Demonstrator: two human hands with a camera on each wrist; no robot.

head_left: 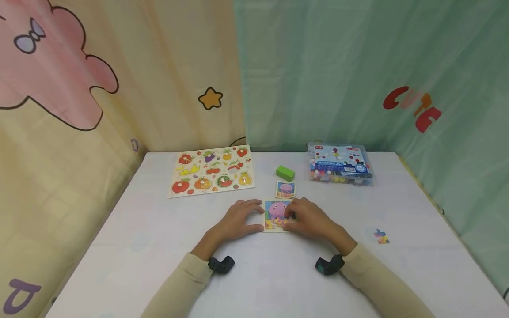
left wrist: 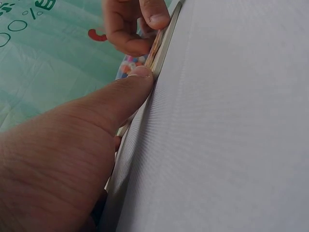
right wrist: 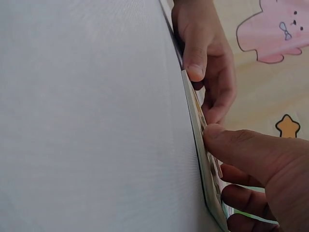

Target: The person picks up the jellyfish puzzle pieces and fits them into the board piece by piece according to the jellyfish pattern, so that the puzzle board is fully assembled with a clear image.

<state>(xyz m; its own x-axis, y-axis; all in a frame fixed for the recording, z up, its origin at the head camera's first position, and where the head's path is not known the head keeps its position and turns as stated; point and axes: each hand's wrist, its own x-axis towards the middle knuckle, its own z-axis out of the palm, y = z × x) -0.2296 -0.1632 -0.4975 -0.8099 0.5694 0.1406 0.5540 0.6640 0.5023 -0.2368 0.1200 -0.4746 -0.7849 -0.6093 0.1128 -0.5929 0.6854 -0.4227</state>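
Observation:
A small square jigsaw board (head_left: 274, 231) with a pink octopus picture lies flat on the white table. My left hand (head_left: 238, 219) holds the board's left side, its thumb at the near left corner and its fingertips higher on that edge. Over the board's right part, my right hand (head_left: 308, 218) pinches a jigsaw piece (right wrist: 216, 163) between thumb and fingers; the piece is tilted in the right wrist view and its picture is mostly hidden. One loose jigsaw piece (head_left: 381, 236) lies apart, to the right of my right hand.
Just beyond the board lies a small octopus picture card (head_left: 285, 190), with a green block (head_left: 285, 173) behind it. A fruit puzzle board (head_left: 212, 171) is at the back left. At the back right sits a clear plastic box (head_left: 339, 163) of colourful parts. Curtains hang behind the table.

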